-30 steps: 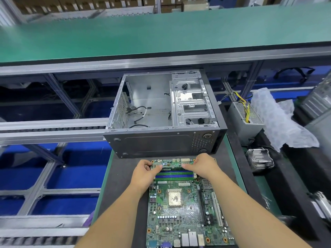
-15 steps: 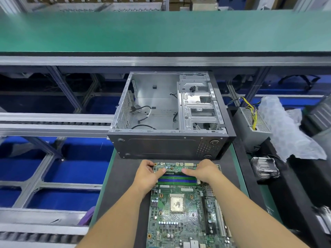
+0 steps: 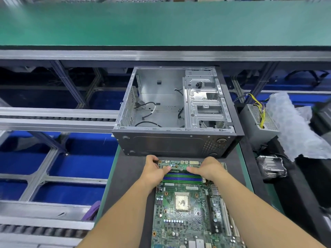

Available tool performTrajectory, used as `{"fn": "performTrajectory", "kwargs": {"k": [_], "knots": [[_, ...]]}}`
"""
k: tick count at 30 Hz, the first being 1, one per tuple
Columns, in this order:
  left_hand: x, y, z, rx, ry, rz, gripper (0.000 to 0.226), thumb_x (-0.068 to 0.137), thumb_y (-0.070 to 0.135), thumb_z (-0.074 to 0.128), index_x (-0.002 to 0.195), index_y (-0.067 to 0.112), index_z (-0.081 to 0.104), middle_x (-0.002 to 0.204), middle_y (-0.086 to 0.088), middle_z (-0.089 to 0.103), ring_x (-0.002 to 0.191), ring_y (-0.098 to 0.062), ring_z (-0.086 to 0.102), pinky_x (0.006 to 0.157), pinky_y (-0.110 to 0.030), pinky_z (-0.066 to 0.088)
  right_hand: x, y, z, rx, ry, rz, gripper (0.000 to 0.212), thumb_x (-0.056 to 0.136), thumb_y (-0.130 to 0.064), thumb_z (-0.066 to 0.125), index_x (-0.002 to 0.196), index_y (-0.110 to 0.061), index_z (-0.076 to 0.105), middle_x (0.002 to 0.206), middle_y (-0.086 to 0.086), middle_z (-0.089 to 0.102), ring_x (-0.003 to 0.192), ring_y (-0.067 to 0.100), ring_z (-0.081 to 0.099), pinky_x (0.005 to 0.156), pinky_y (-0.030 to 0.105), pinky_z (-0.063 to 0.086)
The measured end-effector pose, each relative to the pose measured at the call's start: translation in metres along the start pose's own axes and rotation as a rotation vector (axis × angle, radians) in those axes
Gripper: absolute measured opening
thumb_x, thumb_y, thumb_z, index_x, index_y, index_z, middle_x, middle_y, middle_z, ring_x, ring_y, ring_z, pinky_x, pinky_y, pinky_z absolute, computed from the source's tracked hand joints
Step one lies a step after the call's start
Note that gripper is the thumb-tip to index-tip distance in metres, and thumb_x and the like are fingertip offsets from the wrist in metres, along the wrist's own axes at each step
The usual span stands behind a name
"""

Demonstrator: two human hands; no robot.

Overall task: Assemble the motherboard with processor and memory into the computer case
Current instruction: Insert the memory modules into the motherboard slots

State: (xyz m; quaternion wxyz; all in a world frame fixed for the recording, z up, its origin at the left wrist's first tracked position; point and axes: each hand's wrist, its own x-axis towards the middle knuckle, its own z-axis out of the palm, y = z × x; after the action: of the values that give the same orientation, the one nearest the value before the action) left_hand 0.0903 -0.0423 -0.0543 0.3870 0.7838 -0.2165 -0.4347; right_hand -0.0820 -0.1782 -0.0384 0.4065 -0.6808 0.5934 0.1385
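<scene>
Memory being seated on the board, ahead of mounting in the case.

One green rectangular motherboard (image 3: 189, 208) is laid flat on the dark worktop (image 3: 129, 176), at its near middle, with one square metal processor (image 3: 181, 201) at the board's centre and four memory slots (image 3: 182, 177) counted near its far edge. The far end of the board is gripped by the left hand (image 3: 155, 171) and the right hand (image 3: 208, 170), fingers curled over the edge and both thumbs pressed beside the slots. One open grey steel computer case (image 3: 175, 111) is stood at the worktop's far edge. Next, a level lift into the case is judged necessary.
</scene>
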Motion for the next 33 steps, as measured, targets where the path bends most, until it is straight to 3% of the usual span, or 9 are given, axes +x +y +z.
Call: {"fn": "performTrajectory", "kwargs": {"k": [2,6,10,16,20,25,30,33], "knots": [[-0.002,0.002,0.000,-0.016,0.003,-0.022,0.050,0.089,0.029,0.074,0.121,0.021,0.037,0.100,-0.002,0.046,0.083,-0.014,0.052,0.065,-0.024,0.044,-0.002,0.001,-0.002,0.023,-0.003,-0.009,0.101,0.069,-0.071,0.078,0.132,0.003,0.054,0.126,0.012,0.063,0.093,0.024,0.055,0.076,0.031,0.047],[-0.005,0.003,0.005,-0.016,0.036,-0.054,0.059,0.079,0.043,0.079,0.118,0.024,0.038,0.117,-0.003,0.047,0.105,-0.024,0.054,0.090,-0.038,0.046,-0.009,0.001,-0.008,0.077,-0.037,-0.018,0.099,0.067,-0.072,0.079,0.130,0.001,0.054,0.121,0.010,0.059,0.106,0.025,0.060,0.082,0.034,0.050],[-0.007,0.007,0.009,0.065,0.080,-0.054,0.073,0.066,0.055,0.085,0.115,0.027,0.038,0.118,0.000,0.049,0.105,-0.022,0.052,0.081,-0.033,0.041,-0.019,-0.011,-0.005,0.014,-0.061,0.008,0.120,0.066,-0.079,0.072,0.148,0.000,0.038,0.145,0.014,0.051,0.124,0.030,0.057,0.082,0.035,0.046],[-0.005,0.005,0.010,0.099,0.095,-0.047,0.075,0.065,0.055,0.087,0.114,0.029,0.037,0.117,0.001,0.049,0.102,-0.021,0.052,0.080,-0.033,0.040,-0.022,-0.022,-0.001,-0.108,-0.037,0.030,0.108,0.071,-0.077,0.070,0.143,-0.002,0.044,0.137,0.011,0.058,0.102,0.026,0.065,0.078,0.034,0.049],[-0.004,0.005,0.011,0.129,0.099,-0.024,0.073,0.067,0.054,0.086,0.114,0.028,0.036,0.118,0.000,0.047,0.107,-0.024,0.051,0.083,-0.034,0.041,-0.021,-0.025,0.000,-0.157,-0.020,0.027,0.104,0.074,-0.076,0.069,0.142,-0.002,0.045,0.137,0.011,0.057,0.117,0.030,0.060,0.084,0.035,0.049],[-0.001,0.003,0.014,0.142,0.112,-0.023,0.070,0.069,0.053,0.084,0.113,0.030,0.034,0.117,0.000,0.046,0.108,-0.025,0.048,0.082,-0.035,0.041,-0.018,-0.027,0.001,-0.192,-0.038,0.046,0.101,0.078,-0.078,0.063,0.142,-0.003,0.043,0.141,0.012,0.054,0.128,0.033,0.053,0.107,0.044,0.044],[0.000,0.005,0.015,0.144,0.124,-0.035,0.068,0.070,0.051,0.084,0.111,0.031,0.034,0.111,0.002,0.044,0.107,-0.024,0.046,0.080,-0.036,0.041,-0.018,-0.028,0.002,-0.218,-0.065,0.055,0.104,0.078,-0.080,0.061,0.143,-0.001,0.043,0.144,0.015,0.052,0.132,0.036,0.050,0.112,0.048,0.039],[-0.004,0.005,0.014,0.136,0.120,-0.028,0.070,0.069,0.053,0.084,0.113,0.031,0.034,0.115,0.001,0.045,0.110,-0.025,0.047,0.084,-0.036,0.041,-0.022,-0.027,0.001,-0.193,-0.051,0.037,0.103,0.076,-0.080,0.062,0.139,0.000,0.047,0.126,0.013,0.062,0.117,0.032,0.060,0.105,0.043,0.046]]}}
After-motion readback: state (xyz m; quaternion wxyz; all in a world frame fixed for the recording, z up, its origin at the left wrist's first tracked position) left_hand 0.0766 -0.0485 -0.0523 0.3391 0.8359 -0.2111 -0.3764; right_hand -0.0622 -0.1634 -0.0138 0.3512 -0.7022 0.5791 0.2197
